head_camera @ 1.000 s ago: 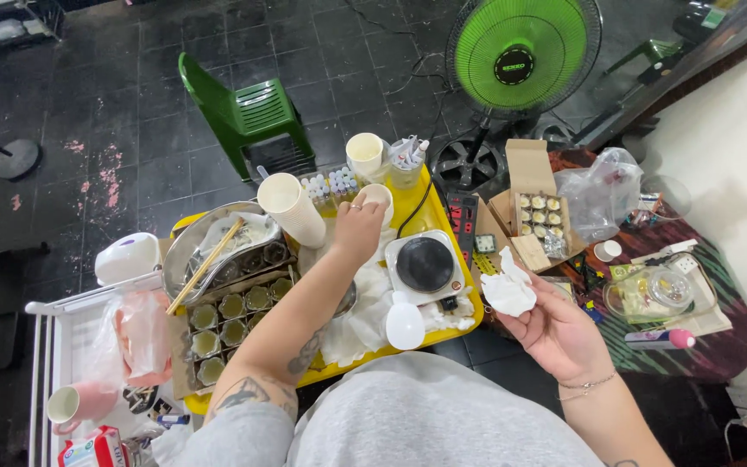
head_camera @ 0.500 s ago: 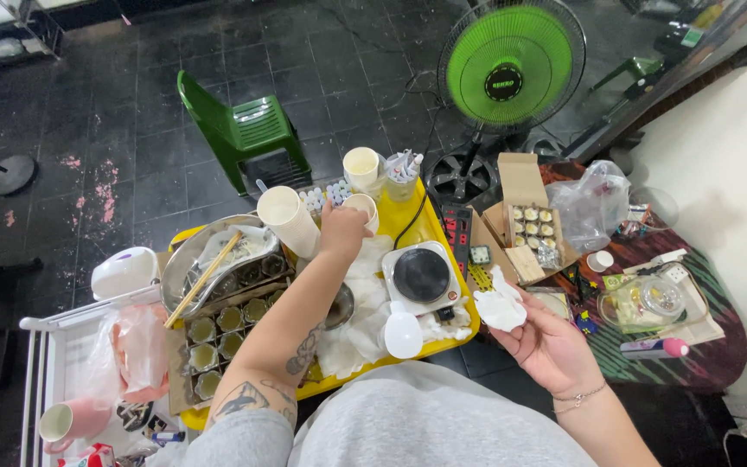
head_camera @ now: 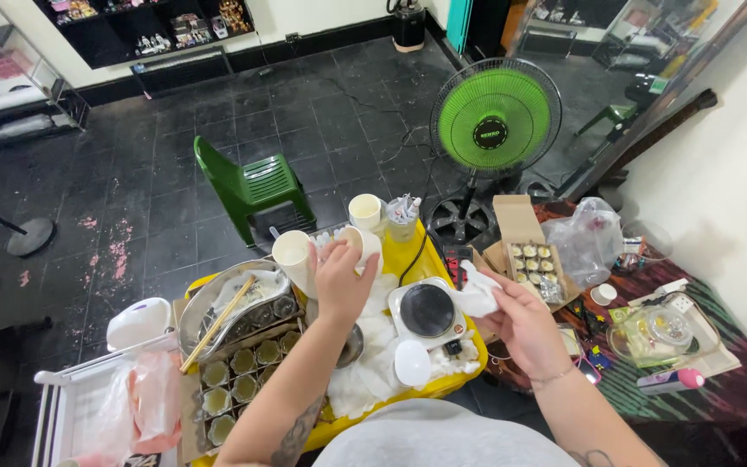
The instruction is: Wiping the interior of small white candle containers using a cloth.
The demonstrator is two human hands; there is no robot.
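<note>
Dark tiled floor fills the upper half of the frame, with a green plastic chair left of centre and a green-grilled fan standing upper right. Down at centre sits the yellow worktop, crowded. The left hand is up over the middle of it, fingers wrapped round a small cream cup, which sits just above the hand in the frame with its mouth turned toward the upper right; the grip looks closed on it. Right beside that, touching or nearly so, a taller cream cup leans with its long axis running up and down the picture. The right hand hangs to the right of centre, off the edge of the worktop, pinched on a crumpled white tissue. The two hands are well apart, and the left is clearly the nearer to the cups. Between them lies a small white hotplate with a round black top. Lower left, a cardboard tray of little filled moulds lies below a metal tray with chopsticks laid slantwise across it. At right, an open cardboard box holds rows of small round tins, a clear plastic bag beside it.
</note>
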